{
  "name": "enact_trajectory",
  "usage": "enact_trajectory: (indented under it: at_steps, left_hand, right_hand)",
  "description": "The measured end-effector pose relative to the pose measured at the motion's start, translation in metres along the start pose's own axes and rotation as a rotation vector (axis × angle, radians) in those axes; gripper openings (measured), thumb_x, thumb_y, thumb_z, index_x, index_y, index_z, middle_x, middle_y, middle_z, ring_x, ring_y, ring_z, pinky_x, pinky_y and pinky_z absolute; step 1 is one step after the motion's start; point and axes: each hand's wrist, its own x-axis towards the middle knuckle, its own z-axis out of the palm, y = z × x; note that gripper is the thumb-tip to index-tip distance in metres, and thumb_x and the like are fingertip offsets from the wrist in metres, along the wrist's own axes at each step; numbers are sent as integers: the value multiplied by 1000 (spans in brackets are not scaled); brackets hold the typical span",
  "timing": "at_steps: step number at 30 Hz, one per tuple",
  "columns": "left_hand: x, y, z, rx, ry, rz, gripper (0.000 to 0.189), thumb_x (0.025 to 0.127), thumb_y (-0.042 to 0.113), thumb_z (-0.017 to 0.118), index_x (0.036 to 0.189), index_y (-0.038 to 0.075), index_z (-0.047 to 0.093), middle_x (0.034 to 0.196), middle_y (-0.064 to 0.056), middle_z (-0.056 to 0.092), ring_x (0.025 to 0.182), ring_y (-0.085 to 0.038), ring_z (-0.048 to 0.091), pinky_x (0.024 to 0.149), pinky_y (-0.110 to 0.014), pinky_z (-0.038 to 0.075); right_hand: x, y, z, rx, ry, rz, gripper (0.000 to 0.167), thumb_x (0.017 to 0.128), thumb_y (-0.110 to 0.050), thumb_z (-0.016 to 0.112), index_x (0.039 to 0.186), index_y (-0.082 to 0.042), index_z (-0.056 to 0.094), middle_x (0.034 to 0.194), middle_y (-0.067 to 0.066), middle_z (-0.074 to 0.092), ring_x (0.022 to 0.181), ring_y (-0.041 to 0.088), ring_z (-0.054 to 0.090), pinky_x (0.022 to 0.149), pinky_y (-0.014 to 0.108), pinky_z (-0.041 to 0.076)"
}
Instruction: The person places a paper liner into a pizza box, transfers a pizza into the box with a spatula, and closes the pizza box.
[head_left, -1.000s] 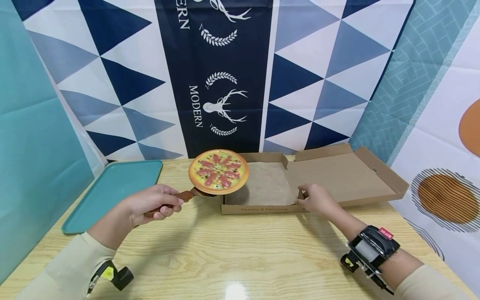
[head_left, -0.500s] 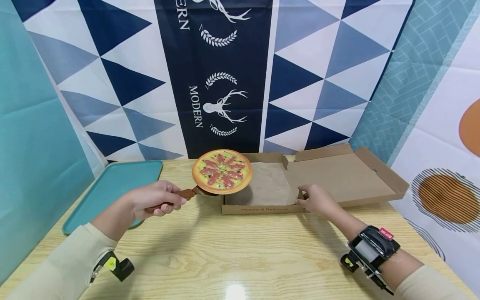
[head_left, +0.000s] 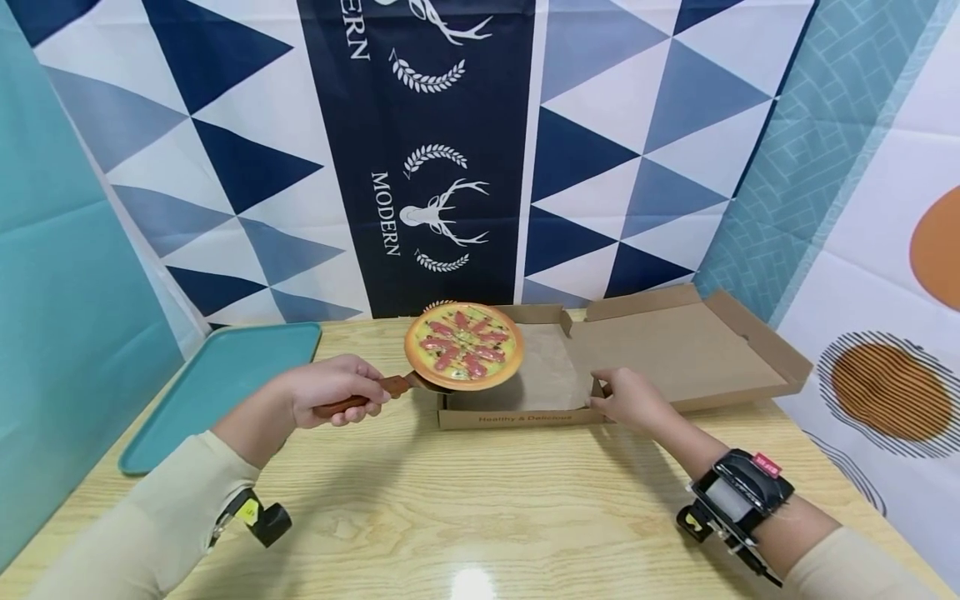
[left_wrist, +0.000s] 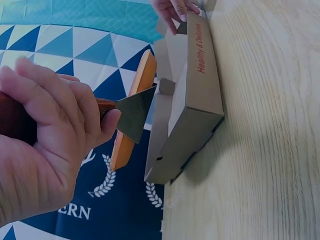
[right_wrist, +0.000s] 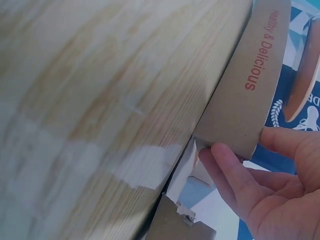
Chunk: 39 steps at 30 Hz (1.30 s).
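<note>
My left hand (head_left: pixel 341 392) grips the wooden handle of a pizza server (left_wrist: pixel 134 117), whose metal blade lies under a pizza (head_left: pixel 465 346). The pizza has a raised crust and red strips of topping. It is held up over the left part of an open cardboard pizza box (head_left: pixel 517 418), apart from the box in the left wrist view. With thumb and fingers, my right hand (head_left: pixel 630 400) pinches the box's front right corner; in the right wrist view the fingertips (right_wrist: pixel 220 150) press on the cardboard there. Brown paper (head_left: pixel 543 358) lines the box floor.
The box lid (head_left: pixel 675 350) lies folded open to the right. On the left of the wooden table (head_left: pixel 450 500) lies a teal tray (head_left: pixel 225 383). Patterned cloth hangs behind and at both sides.
My left hand has moved right with the server, taking the pizza from the box's left edge to further over the box. My right hand stays at the corner.
</note>
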Motion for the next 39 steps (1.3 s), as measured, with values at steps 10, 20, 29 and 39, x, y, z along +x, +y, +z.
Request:
enact_trajectory:
  at_steps: [10, 20, 29, 39]
  left_hand:
    - [26, 7, 13, -18, -8, -26, 15, 95, 7, 52, 100, -7, 55, 64, -1, 48, 43, -2, 39, 41, -12, 36]
    - [51, 9, 26, -28, -12, -38, 13, 95, 6, 52, 86, -2, 57, 60, 0, 46, 43, -1, 38, 42, -11, 36]
    - [63, 4, 31, -22, -18, -46, 14, 92, 5, 53, 85, -6, 57, 58, 0, 48, 42, 0, 39, 40, -10, 35]
    - [77, 1, 29, -34, -23, -64, 22, 92, 4, 53, 70, 3, 56, 55, 1, 45, 41, 0, 38, 40, -10, 34]
  right_hand:
    - [1, 0, 0, -32, 14, -7, 53, 91, -9, 67, 131, 20, 46, 94, 20, 68, 69, 16, 63, 58, 31, 51]
    - [1, 0, -1, -38, 22, -7, 52, 90, -8, 68, 129, 20, 48, 95, 21, 68, 78, 22, 65, 60, 31, 52]
    - [1, -2, 0, -14, 12, 4, 52, 90, -7, 68, 130, 20, 47, 98, 23, 67, 84, 26, 65, 61, 31, 53]
    - [0, -2, -1, -31, 17, -6, 53, 90, -9, 68, 129, 20, 48, 98, 23, 67, 85, 27, 65, 62, 32, 53]
